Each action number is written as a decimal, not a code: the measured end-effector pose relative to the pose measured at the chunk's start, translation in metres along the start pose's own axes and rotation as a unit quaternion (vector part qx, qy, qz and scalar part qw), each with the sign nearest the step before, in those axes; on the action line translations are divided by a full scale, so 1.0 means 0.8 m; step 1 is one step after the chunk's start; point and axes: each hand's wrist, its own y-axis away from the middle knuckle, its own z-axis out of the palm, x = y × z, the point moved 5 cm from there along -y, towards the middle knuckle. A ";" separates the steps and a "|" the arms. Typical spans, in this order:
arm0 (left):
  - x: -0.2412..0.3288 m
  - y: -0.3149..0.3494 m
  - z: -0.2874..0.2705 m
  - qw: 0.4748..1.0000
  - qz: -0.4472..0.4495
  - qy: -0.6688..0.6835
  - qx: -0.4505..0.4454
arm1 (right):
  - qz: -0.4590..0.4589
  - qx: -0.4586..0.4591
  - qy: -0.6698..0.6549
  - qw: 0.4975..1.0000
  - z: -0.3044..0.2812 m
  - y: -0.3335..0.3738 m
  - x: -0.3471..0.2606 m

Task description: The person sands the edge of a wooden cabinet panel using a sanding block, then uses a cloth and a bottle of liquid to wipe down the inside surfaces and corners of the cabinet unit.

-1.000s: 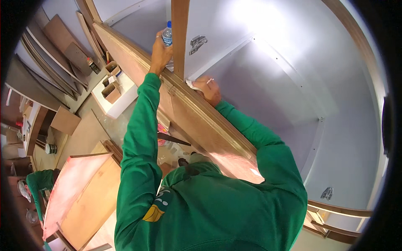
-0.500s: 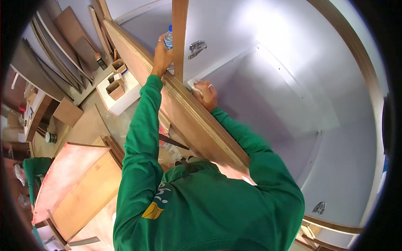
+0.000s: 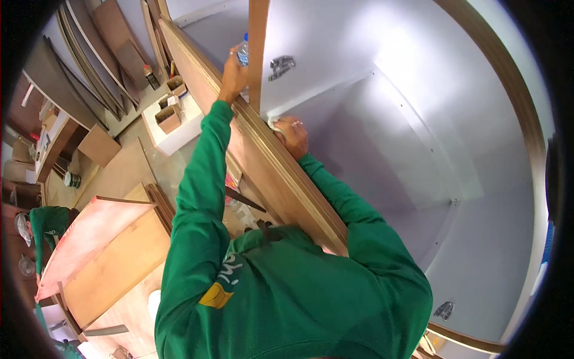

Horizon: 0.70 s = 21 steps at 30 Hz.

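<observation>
Roughly alongside post (image 3: 257,54), bottle (image 3: 243,55), cap (image 3: 246,37) pointing away

Wooden upright (image 3: 256,66) is the main block. Left of it: water bottle (image 3: 243,52) and left fingers (image 3: 232,58) narrow the gap. Right of its foot: right fingers (image 3: 293,127) on white cloth (image 3: 272,121). Metal hinge (image 3: 281,67) juts right of it. Wide passage farther right, through cabinet interior (image 3: 371,143). Front rail (image 3: 284,157) crosses its foot; entry over top.

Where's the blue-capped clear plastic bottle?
Head view, upper left of centre: the bottle is in the left hand, just left of the brown wooden post.
</observation>
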 end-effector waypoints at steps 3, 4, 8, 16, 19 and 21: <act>0.003 0.004 0.002 1.000 0.003 0.020 -0.009 | 0.031 -0.093 0.021 0.995 -0.003 0.054 0.033; 0.016 -0.005 -0.002 1.000 0.020 -0.003 0.003 | 0.081 -0.056 0.020 0.995 -0.006 0.041 0.042; 0.013 0.006 0.001 1.000 -0.002 0.015 0.016 | 0.164 0.026 0.011 0.986 -0.024 0.018 0.024; 0.000 0.016 0.000 1.000 0.023 -0.002 -0.008 | 0.059 -0.077 0.004 0.995 -0.008 0.039 0.009; 0.027 0.002 0.011 0.998 0.056 0.015 0.028 | 0.195 0.020 -0.013 0.981 -0.012 0.062 0.049; 0.005 0.005 -0.001 1.000 0.022 -0.004 0.016 | 0.210 0.047 -0.016 0.976 -0.018 0.033 0.027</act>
